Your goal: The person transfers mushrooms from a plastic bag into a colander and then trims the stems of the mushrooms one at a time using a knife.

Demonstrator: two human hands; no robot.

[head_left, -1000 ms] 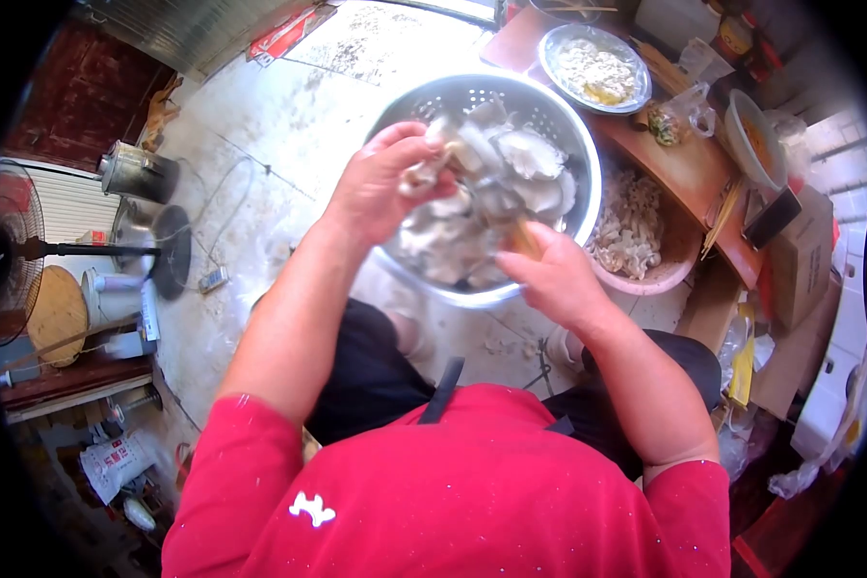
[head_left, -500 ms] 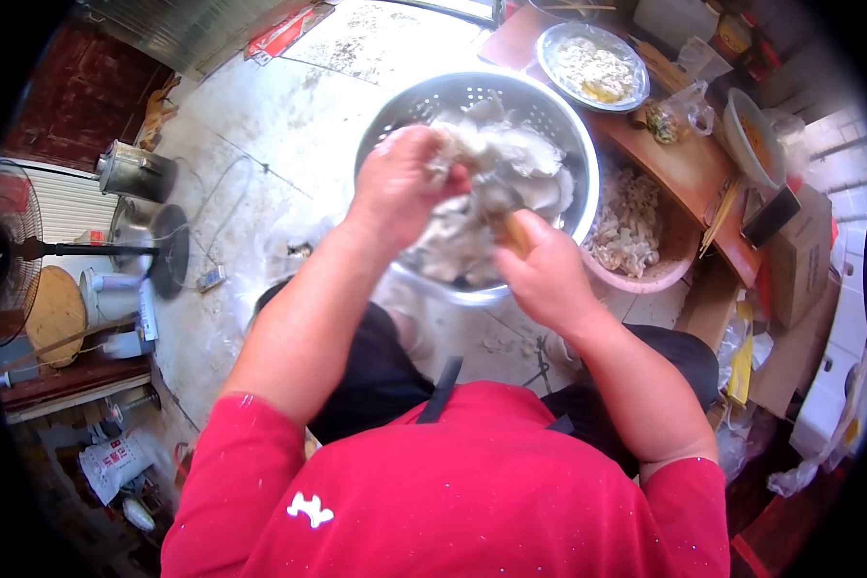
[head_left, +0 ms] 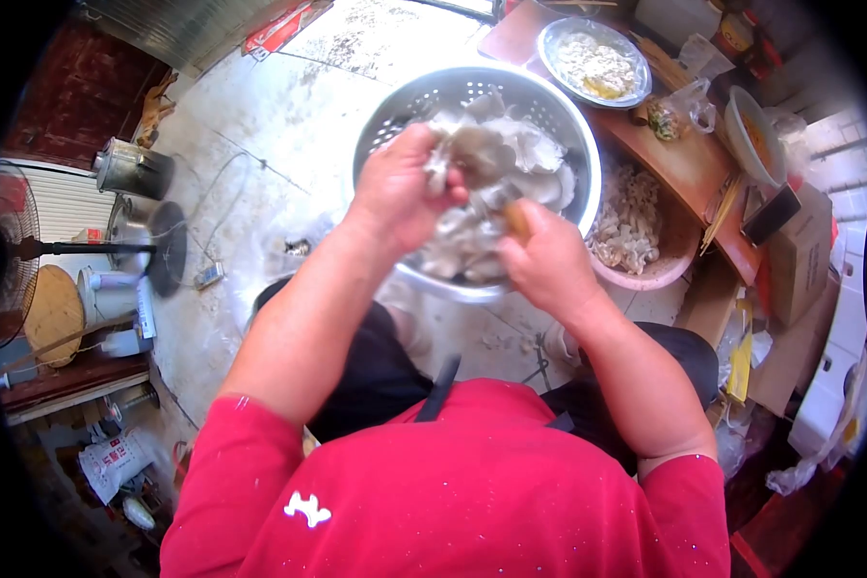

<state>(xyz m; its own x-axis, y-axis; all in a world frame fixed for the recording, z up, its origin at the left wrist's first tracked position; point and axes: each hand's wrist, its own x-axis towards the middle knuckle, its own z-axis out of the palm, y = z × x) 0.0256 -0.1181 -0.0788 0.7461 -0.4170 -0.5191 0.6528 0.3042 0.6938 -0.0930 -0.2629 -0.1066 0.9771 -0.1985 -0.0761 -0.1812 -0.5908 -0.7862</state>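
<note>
A clump of greyish oyster mushroom point(head_left: 479, 154) is gripped in my left hand point(head_left: 402, 183), over the left half of a metal colander point(head_left: 392, 120). My right hand point(head_left: 549, 255) is closed round the tan wooden handle of a small knife point(head_left: 517, 222), at the colander's near right side. The knife's blade is blurred and points toward the held clump. Beneath both hands, the colander is heaped with pale oyster mushrooms point(head_left: 530, 149).
A pink basin point(head_left: 682, 268) of torn mushroom pieces stands right of the colander, beside a low wooden table point(head_left: 669, 159). On it are a bowl of white food point(head_left: 597, 63), a plastic bag point(head_left: 689, 111) and another bowl point(head_left: 753, 135). A fan point(head_left: 14, 250) stands at left.
The mushroom clump in my left hand has turned and shows more of its broad cap. My right hand with the knife has shifted slightly right, away from the clump.
</note>
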